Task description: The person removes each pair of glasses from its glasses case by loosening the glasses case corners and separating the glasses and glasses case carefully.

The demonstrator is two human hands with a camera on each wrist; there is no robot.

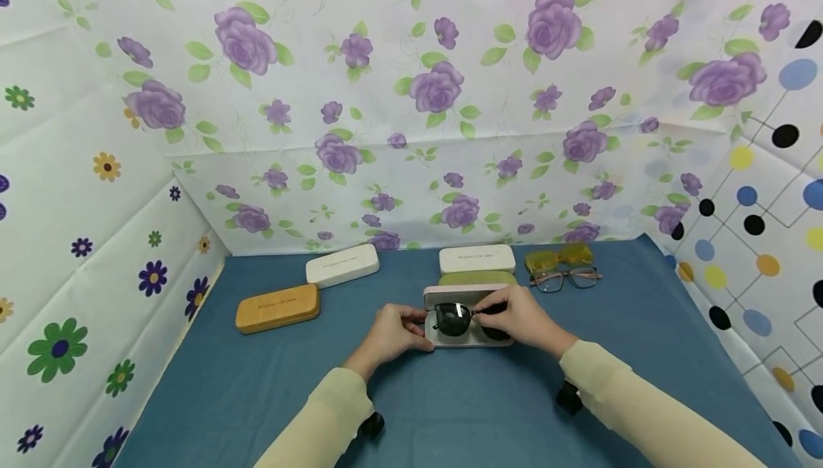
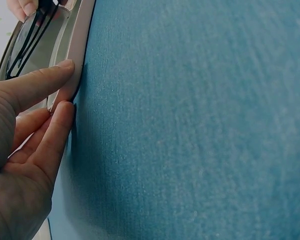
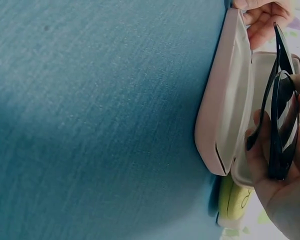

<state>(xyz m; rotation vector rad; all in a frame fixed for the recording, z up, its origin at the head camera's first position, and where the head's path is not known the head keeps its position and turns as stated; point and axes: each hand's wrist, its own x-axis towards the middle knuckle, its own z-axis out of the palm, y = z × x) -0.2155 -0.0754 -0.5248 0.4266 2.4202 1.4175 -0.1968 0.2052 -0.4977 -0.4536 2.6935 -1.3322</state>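
A pale pink glasses case (image 1: 464, 296) with an off-white lining lies open on the blue cloth. My left hand (image 1: 397, 329) grips its left end; in the left wrist view the thumb lies on the rim of the case (image 2: 79, 37) and the fingers touch its end wall. With thumb and fingers, my right hand (image 1: 524, 318) holds dark sunglasses (image 1: 453, 319) near their bridge, just over the case. The right wrist view shows the sunglasses (image 3: 279, 155) on edge above the lining, their temples folded. The right hand partly hides one lens in the head view.
Behind the pink case lie a green case (image 1: 476, 279) and a white case (image 1: 477, 259). Yellow-lensed glasses (image 1: 543, 261) and thin-framed clear glasses (image 1: 584, 279) are at the back right. An orange case (image 1: 278, 309) and another white case (image 1: 343, 266) lie at the left.
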